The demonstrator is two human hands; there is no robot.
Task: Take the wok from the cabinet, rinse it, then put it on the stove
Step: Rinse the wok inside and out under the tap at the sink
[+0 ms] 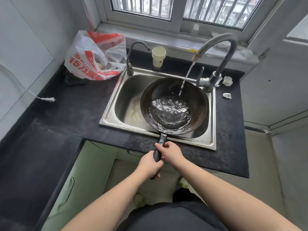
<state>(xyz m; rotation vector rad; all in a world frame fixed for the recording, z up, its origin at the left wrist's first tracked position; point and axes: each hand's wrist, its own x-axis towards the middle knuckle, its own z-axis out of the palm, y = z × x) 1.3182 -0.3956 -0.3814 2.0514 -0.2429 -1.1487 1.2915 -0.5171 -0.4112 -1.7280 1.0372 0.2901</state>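
- The wok (174, 106) sits over the right part of the sink (116, 104), its rim resting near the sink's front edge and its handle (159, 150) reaching out past that edge toward the person.
- Water falls from the curved tap (221, 45) at the sink's back right corner and lands on the wok's far inner wall; a rippling pool has gathered in the wok's bottom.
- The left hand (149, 166) is wrapped around the handle's lower end, fingers closed on it; the right hand (170, 152) grips the same handle just nearer the sink, fingers also curled tight around it.
- Judged from this, the rinsing step is in hand: the wok is out of the cabinet and filling, and nothing is on the stove yet, which is not in view.
- The next move likely calls for swirling the water round the walls, then tipping the wok toward the open left of the sink to pour it out; with this much water it will be heavy at the far end, so a two-handed hold makes sense.
- On the tabletop (80, 104) left of the sink lie a plastic bag (93, 55) and a loose plug (48, 99); a paper cup (158, 58) stands behind the sink.
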